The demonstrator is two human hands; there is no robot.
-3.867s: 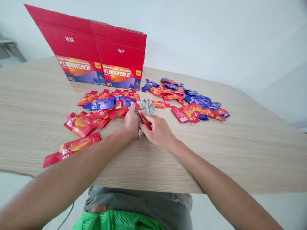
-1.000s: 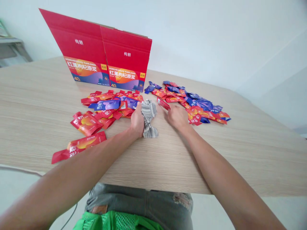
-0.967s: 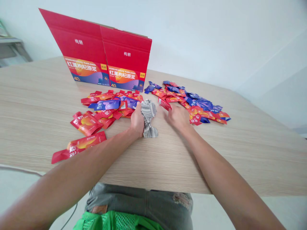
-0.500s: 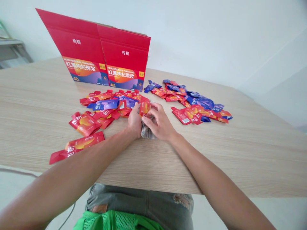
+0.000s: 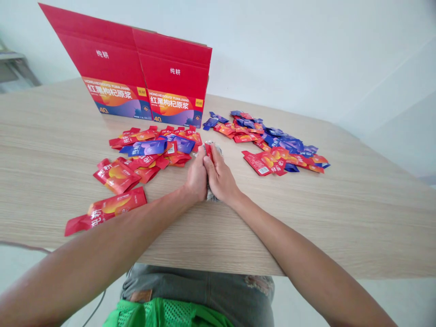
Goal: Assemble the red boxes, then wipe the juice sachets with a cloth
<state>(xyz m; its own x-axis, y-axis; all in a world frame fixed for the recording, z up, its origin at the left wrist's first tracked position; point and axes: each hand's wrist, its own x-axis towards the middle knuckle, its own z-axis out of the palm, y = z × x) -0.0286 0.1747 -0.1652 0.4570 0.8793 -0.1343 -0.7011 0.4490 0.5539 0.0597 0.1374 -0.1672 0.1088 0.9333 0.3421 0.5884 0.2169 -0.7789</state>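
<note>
Near the front edge of the surface [image 5: 204,240], a red sachet [image 5: 208,150] and a striped cloth [image 5: 211,197] are pressed between the left hand [image 5: 197,176] and right hand [image 5: 220,176], fingers clamped on both items. Loose sachets [image 5: 145,148] are spread leftward; a mixed pile [image 5: 284,144] is noted rightward. Behind, red printed cardboard [image 5: 170,75] is stood upright.

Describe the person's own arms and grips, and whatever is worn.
The left grip and right grip are bare hands; no gloves, rings or watch show. The left arm and right arm show no sleeves, cables or markings. Below are a green mesh garment and grey trousers with a frayed patch and brown label.
</note>
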